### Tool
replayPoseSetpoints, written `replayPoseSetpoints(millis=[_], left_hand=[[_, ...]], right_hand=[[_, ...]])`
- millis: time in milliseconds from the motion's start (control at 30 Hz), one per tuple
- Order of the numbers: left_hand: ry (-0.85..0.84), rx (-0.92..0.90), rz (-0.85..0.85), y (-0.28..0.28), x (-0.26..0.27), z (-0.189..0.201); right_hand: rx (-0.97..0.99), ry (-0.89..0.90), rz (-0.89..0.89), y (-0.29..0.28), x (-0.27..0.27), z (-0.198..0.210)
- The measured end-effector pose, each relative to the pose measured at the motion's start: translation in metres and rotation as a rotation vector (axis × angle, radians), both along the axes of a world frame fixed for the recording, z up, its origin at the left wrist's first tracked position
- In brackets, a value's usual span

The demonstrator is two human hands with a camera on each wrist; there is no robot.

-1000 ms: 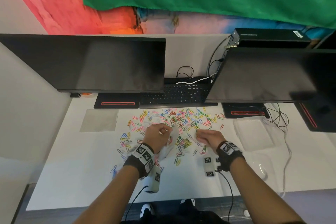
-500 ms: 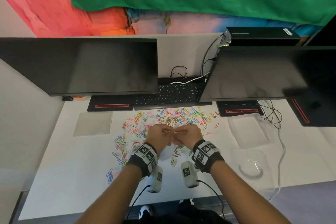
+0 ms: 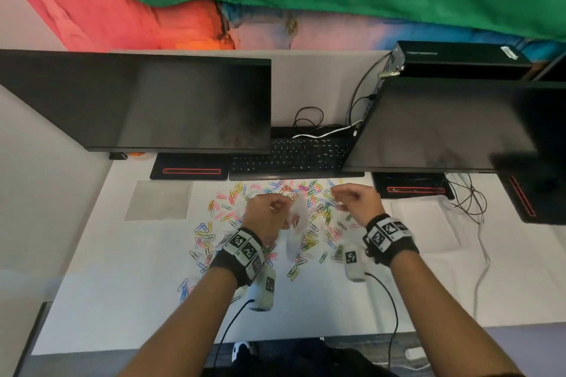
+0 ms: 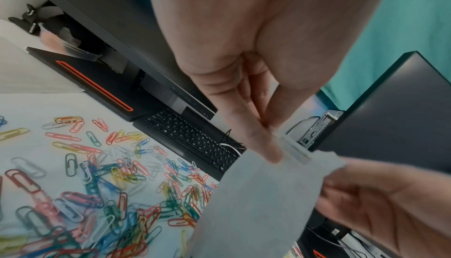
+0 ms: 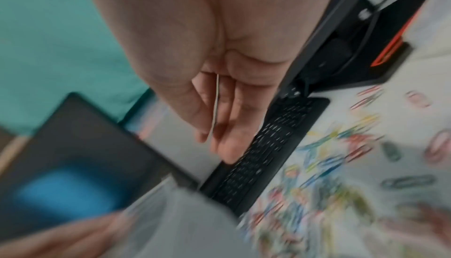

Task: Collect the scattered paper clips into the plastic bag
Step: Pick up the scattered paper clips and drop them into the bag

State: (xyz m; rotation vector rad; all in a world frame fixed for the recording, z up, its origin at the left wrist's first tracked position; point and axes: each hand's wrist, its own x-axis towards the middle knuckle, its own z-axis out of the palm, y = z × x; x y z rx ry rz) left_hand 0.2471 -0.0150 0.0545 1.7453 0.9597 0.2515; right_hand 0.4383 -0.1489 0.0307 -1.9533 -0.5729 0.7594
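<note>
Several coloured paper clips (image 3: 211, 225) (image 4: 97, 185) (image 5: 329, 165) lie scattered on the white table (image 3: 122, 300) in front of the keyboard. My left hand (image 3: 269, 208) (image 4: 270, 146) is raised above them and pinches the top edge of a small clear plastic bag (image 3: 295, 223) (image 4: 256, 204) (image 5: 185, 227), which hangs down. My right hand (image 3: 346, 196) (image 5: 214, 136) (image 4: 378, 204) hovers just right of the bag with its fingers curled. A thin pale thing, seemingly a paper clip seen edge-on (image 5: 216, 106), sits pinched between its thumb and fingers. The right wrist view is blurred.
A black keyboard (image 3: 291, 156) lies behind the clips, under two dark monitors (image 3: 137, 101) (image 3: 444, 122). A flat clear bag (image 3: 159, 199) lies at the left, and clear plastic sheets (image 3: 419, 223) at the right. Cables (image 3: 468, 199) trail along the right side.
A second ago my right hand was down on the clips. Half a second ago both hands met at the bag. Now the right hand has pulled away to the right.
</note>
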Motion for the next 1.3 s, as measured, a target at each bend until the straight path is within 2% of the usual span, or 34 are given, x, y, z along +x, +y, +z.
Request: replayPoseSetpoints(millis=[100,200,333,400,533,800,867,933,1033,1100,1167,1300], left_hand=[[0.009,0.004,0.021,0.004,0.001,0.000],[0.028,0.030,0.030,0.005,0.000,-0.001],[0.045,0.023,0.045,0.006,-0.003,-0.003],[0.053,0.004,0.052,0.006,-0.003,-0.004],[0.068,-0.026,0.052,0.004,-0.002,-0.007],[0.094,-0.016,0.028,0.000,0.006,-0.009],[0.097,-0.022,0.024,-0.001,0.006,-0.012],[0.093,-0.029,0.025,-0.003,0.006,-0.015],[0.076,-0.057,0.024,-0.006,0.006,-0.018],[0.062,-0.075,0.018,-0.008,0.007,-0.018],[0.048,-0.086,0.018,-0.010,0.007,-0.018],[0.044,-0.093,-0.004,-0.010,0.009,-0.018]], right_hand=[[-0.404,-0.306,-0.023,-0.010,0.054,-0.040],[-0.554,-0.352,0.087,-0.016,0.082,-0.080],[-0.739,-0.442,0.244,-0.015,0.080,-0.110],[-0.765,-0.477,0.248,-0.014,0.067,-0.117],[-0.621,-0.474,0.178,-0.008,0.035,-0.124],[-0.623,-0.738,0.387,0.007,0.018,-0.113],[-0.645,-0.737,0.414,0.008,0.020,-0.109],[-0.660,-0.668,0.384,0.008,0.022,-0.105],[-0.621,-0.477,0.202,0.004,0.028,-0.097],[-0.515,-0.187,0.016,-0.003,0.032,-0.090],[-0.327,0.157,-0.125,-0.010,0.034,-0.074],[0.129,0.664,-0.190,-0.009,0.015,-0.023]])
